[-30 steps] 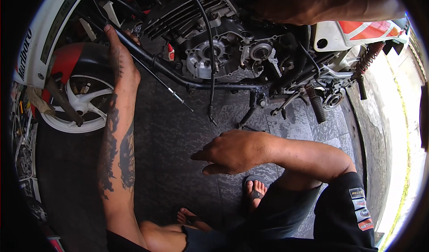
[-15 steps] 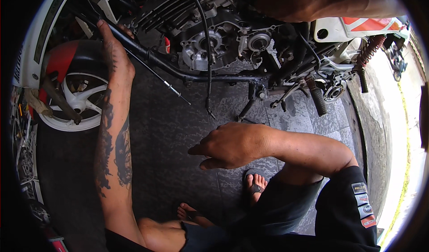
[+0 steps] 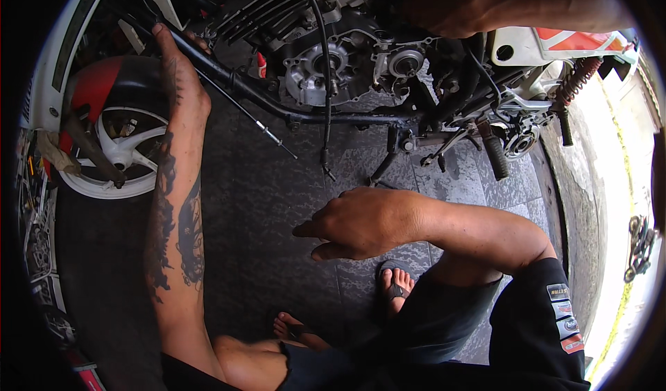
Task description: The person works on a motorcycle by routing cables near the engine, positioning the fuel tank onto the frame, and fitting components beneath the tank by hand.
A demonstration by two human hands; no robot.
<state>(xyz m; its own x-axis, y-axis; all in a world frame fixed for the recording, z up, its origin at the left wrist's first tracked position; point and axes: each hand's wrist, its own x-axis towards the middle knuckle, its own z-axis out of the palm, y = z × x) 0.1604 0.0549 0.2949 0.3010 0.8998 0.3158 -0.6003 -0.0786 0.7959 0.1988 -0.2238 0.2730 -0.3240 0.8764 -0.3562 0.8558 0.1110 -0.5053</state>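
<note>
At the upper left, my left hand (image 3: pixel 182 72) grips the black tube (image 3: pixel 234 88) of a motorbike frame, its fingers wrapped behind it; a cable with a silver end (image 3: pixel 267 133) hangs just below. My right hand (image 3: pixel 350 223) is low in the middle over the floor, touching nothing visible, index finger and thumb apart and the other fingers loosely bent. Above it are the engine (image 3: pixel 325 65) with exposed casing, a hanging black hose (image 3: pixel 326 141) and a foot peg (image 3: pixel 494 151). Another person's arm (image 3: pixel 538 6) reaches in at the upper right, its hand in shadow above the engine.
A white wheel (image 3: pixel 121 162) under a red and black fender (image 3: pixel 118 82) stands left. A white and red panel (image 3: pixel 513 47) and rust-coloured spring (image 3: pixel 579 82) are at right. My sandalled feet are on grey tiles (image 3: pixel 263 252). A small dark vehicle (image 3: pixel 638 249) shows in the bright street.
The motorbike and both my hands appear slightly higher in the picture than a second ago, with their poses much the same. The vehicle in the street has moved downward along the right edge.
</note>
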